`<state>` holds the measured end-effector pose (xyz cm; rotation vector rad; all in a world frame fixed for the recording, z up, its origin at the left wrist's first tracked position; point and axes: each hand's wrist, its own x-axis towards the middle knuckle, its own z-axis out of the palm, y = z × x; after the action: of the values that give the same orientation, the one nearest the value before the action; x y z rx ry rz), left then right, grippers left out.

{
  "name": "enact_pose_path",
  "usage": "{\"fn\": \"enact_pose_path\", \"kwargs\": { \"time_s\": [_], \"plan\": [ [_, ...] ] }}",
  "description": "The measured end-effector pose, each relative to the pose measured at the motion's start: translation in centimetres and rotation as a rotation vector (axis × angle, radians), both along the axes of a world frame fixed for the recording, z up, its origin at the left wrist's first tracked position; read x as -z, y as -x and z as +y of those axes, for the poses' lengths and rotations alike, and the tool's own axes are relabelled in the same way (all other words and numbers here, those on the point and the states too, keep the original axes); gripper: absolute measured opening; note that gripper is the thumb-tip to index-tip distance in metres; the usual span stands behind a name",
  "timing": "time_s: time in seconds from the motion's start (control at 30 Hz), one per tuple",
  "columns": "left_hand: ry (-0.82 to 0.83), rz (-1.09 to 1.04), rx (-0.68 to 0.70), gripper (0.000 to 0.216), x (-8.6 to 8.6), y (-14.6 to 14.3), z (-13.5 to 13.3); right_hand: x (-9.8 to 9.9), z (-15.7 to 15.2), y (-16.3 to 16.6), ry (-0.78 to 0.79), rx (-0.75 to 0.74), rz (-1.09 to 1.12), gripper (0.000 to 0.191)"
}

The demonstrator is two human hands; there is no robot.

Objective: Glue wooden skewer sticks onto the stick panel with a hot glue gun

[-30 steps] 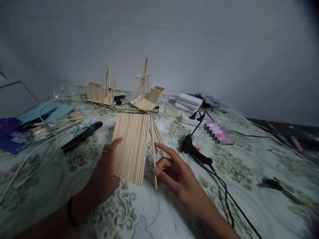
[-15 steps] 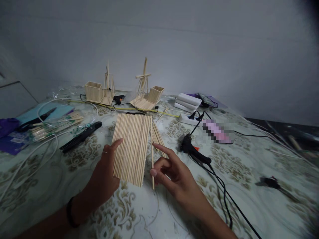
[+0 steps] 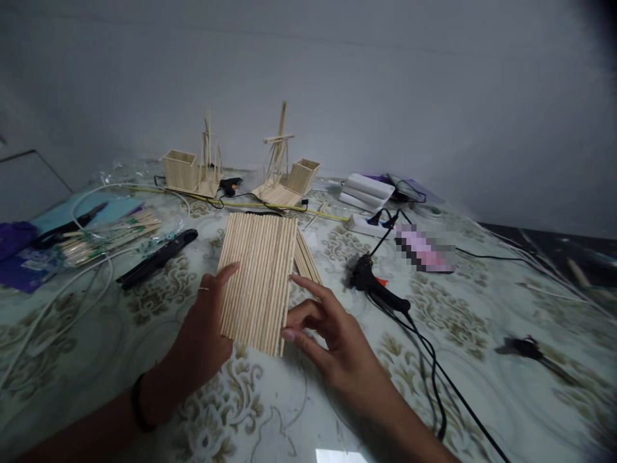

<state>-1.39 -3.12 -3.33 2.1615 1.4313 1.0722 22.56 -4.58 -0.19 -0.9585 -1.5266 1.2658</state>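
A flat panel of wooden sticks (image 3: 258, 283) laid side by side is held above the table by my left hand (image 3: 207, 321). The left thumb lies on its face and the other fingers are hidden behind. My right hand (image 3: 332, 341) pinches a single wooden stick (image 3: 282, 344) near its lower end, with the index fingertip higher along it. That stick lies against the panel's right edge. More loose sticks (image 3: 308, 260) lie on the table just behind the panel. To the right of my right hand rests a black hot glue gun (image 3: 378, 286).
Two stick-built models with boxes (image 3: 180, 170) (image 3: 304, 175) stand by the wall. On the left lie a black cutter-like tool (image 3: 159, 258) and bagged sticks (image 3: 113, 235). A power strip (image 3: 371, 226), blurred pink object (image 3: 424, 249), cables and pliers-like tool (image 3: 530, 350) are on the right.
My right hand has moved left with the single stick, closing the gap to the panel's right edge. My left hand keeps its hold on the panel.
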Motion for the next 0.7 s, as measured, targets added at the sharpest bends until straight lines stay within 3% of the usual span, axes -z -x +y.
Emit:
{"fn": "enact_pose_path", "kwargs": {
  "time_s": [0.43, 0.7],
  "plan": [
    [-0.001, 0.019, -0.008, 0.114, -0.25, -0.14, -0.07, 0.28, -0.13, 0.0, 0.002, -0.006, 0.049, 0.058],
    [-0.038, -0.009, 0.0, 0.12, -0.23, 0.01, -0.1, 0.17, -0.01, -0.01, -0.018, 0.03, 0.038, 0.021]
  ]
}}
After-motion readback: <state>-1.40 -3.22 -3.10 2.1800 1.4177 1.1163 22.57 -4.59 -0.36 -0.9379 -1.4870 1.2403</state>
